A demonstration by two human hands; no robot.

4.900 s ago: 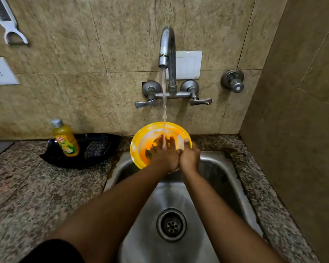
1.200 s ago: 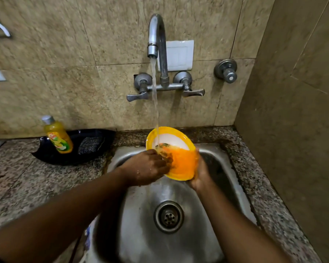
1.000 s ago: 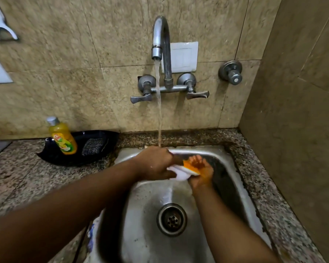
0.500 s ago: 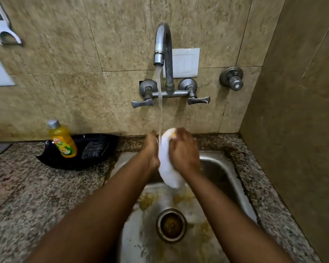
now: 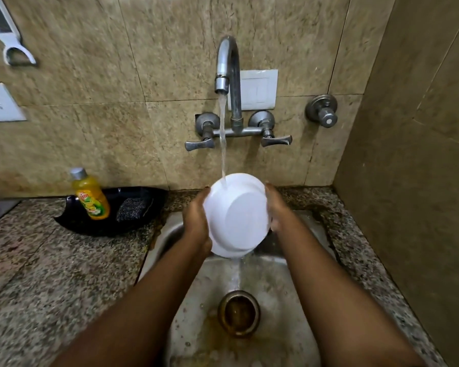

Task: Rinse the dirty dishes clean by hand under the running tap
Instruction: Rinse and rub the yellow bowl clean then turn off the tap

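Under the tap (image 5: 227,75) | bowl (image 5: 239,215) white underside up, tilted, streaming | left hand (image 5: 198,221), right hand (image 5: 276,207) grasping its rim

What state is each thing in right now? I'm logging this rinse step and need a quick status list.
tap: running onto the bowl
bowl: white underside facing the camera, tilted, water running off its lower rim
left hand: holds the bowl's left edge
right hand: holds the bowl's right edge
sink: wet, brownish residue around the drain
soap bottle: upright, capped
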